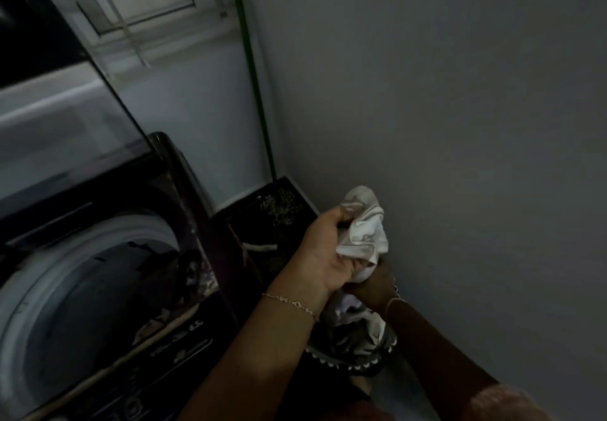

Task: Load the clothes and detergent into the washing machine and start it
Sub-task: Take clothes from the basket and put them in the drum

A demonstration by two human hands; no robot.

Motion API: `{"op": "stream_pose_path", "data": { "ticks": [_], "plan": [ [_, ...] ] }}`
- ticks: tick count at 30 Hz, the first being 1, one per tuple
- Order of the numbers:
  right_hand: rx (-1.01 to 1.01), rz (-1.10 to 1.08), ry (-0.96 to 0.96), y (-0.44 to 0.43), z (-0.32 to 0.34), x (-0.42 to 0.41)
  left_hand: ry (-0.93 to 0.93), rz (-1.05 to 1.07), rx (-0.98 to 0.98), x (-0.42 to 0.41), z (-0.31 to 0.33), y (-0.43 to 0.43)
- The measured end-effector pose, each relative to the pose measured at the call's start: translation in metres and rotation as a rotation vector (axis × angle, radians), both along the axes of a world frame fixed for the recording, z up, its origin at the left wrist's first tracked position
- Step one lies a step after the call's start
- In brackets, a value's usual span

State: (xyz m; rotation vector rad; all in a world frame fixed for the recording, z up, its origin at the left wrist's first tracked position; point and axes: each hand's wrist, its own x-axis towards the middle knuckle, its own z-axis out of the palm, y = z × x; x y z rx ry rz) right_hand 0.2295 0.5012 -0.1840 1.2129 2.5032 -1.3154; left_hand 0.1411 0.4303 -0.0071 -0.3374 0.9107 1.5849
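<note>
- The white cloth (363, 233) sat crumpled at about four o'clock in the view, lifted above a darker bundle of clothes (351, 335) with a scalloped trim, close against the wall (460, 124).
- The left hand (323, 253) had its fingers curled tight round the cloth's lower folds. A thin bracelet (290, 302) lay across its wrist.
- The right hand (374, 287) was at five o'clock from the cloth, half hidden beneath it and deep in shadow. Whether it clutched fabric or only steadied the bundle, I could not tell.
- The washing machine (184, 210) stood at nine o'clock from the hands, its lid (49, 108) raised and its drum (82, 289) open. What already lay inside was too dark to make out.
- A dark box (249, 210) sat on the floor between machine and wall, at eleven o'clock from the hands, and a green pole (254, 85) rose from the corner at twelve o'clock.
- No detergent showed anywhere in the view.
- The step in hand looked like pulling one garment free for loading. To do it well, the cloth would need lifting clear of the bundle so nothing trailed with it. It could then be swung toward nine o'clock over the machine's rim and dropped loosely into the drum, not wadded, so the load would sit evenly.
- The snag to watch was a sleeve or hem catching on the trimmed piece below.
</note>
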Motion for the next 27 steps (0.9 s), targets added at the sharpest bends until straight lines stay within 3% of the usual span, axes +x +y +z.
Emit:
{"op": "stream_pose_path", "data": {
  "ticks": [4,6,8,12,15,18,23,25,27],
  "plan": [
    [0.234,-0.217,-0.144,-0.020,0.031,0.001,0.093,-0.085,0.119,-0.007,0.033,-0.020],
    [0.251,-0.348,-0.076,-0.028,0.053,0.003,0.143,-0.095,0.153,-0.007,0.050,-0.031],
    [0.305,-0.275,0.043,-0.029,0.064,0.004,0.192,-0.092,0.148,-0.006,0.069,-0.043],
    [0.165,-0.282,-0.019,-0.026,0.093,0.013,0.299,-0.051,0.153,-0.012,0.088,-0.065],
    [0.192,-0.431,0.083,-0.024,0.109,0.018,0.339,-0.005,0.183,-0.028,0.083,-0.077],
    [0.171,-0.524,0.176,-0.020,0.133,0.021,0.432,0.009,0.062,-0.040,0.075,-0.090],
    [0.077,-0.607,0.306,-0.012,0.171,0.020,0.695,0.070,-0.297,-0.048,0.074,-0.112],
    [0.057,-0.613,0.357,-0.012,0.192,0.017,0.926,0.184,-0.357,-0.045,0.078,-0.116],
    [0.030,-0.624,0.393,-0.009,0.208,0.015,1.174,0.184,-0.271,-0.042,0.077,-0.113]
  ]
}}
